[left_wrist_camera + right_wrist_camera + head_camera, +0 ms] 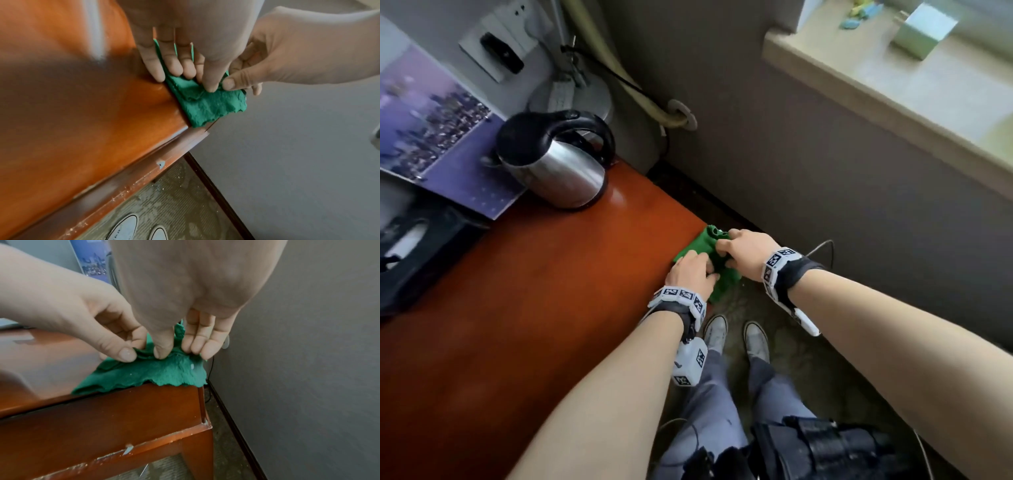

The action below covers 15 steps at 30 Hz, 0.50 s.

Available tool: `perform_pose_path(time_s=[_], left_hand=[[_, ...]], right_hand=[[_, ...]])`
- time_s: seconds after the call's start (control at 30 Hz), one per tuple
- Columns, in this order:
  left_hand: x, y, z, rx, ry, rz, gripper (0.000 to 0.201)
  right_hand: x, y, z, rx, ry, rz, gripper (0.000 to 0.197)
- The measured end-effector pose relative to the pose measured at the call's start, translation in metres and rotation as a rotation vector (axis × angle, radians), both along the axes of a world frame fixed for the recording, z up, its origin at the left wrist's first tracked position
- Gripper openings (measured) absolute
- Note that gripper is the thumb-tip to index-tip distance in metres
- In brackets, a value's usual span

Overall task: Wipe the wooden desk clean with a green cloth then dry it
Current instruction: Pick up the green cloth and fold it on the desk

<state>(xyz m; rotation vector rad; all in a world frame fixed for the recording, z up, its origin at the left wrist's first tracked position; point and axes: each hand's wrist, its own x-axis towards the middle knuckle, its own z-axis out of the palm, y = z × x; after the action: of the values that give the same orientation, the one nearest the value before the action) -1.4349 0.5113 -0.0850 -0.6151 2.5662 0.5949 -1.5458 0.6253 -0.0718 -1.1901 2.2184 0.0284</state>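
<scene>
A crumpled green cloth [700, 245] lies on the front right corner of the reddish wooden desk [544, 294], and part of it hangs over the edge. My left hand [707, 274] pinches a fold of the cloth between thumb and fingers. From the right, my right hand [724, 255] pinches the same bunched ridge. In the left wrist view the left hand [195, 78] lies on the cloth [213, 108], with the right hand [236, 82] pinching beside it. The right wrist view shows the right hand [176, 352] and the left hand [129, 352] gripping the cloth [156, 373] at the desk corner [164, 402].
A steel kettle [554, 161] stands at the back of the desk, with a purple poster [438, 137] and a black box [414, 246] to its left. A grey wall [825, 188] runs close along the desk's right side under a window sill [893, 92]. My shoes [717, 334] stand below.
</scene>
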Motion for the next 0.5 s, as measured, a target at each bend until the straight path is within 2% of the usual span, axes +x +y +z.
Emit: perform_pose_path(time_s=[0.1, 0.2, 0.37, 0.5], left_hand=[[-0.001, -0.004, 0.004, 0.071, 0.003, 0.098, 0.01], [0.001, -0.008, 0.014, 0.146, 0.034, 0.23, 0.01], [-0.003, -0.017, 0.047, 0.142, 0.132, 0.334, 0.008], [-0.009, -0.023, 0.08, 0.08, 0.191, 0.375, 0.006]], right_hand=[[-0.004, -0.002, 0.006, -0.013, 0.031, 0.074, 0.016], [-0.008, -0.005, 0.015, 0.005, 0.016, 0.098, 0.019], [-0.014, -0.012, 0.043, -0.087, -0.015, 0.014, 0.017], [-0.021, -0.022, 0.076, -0.173, -0.08, -0.166, 0.023]])
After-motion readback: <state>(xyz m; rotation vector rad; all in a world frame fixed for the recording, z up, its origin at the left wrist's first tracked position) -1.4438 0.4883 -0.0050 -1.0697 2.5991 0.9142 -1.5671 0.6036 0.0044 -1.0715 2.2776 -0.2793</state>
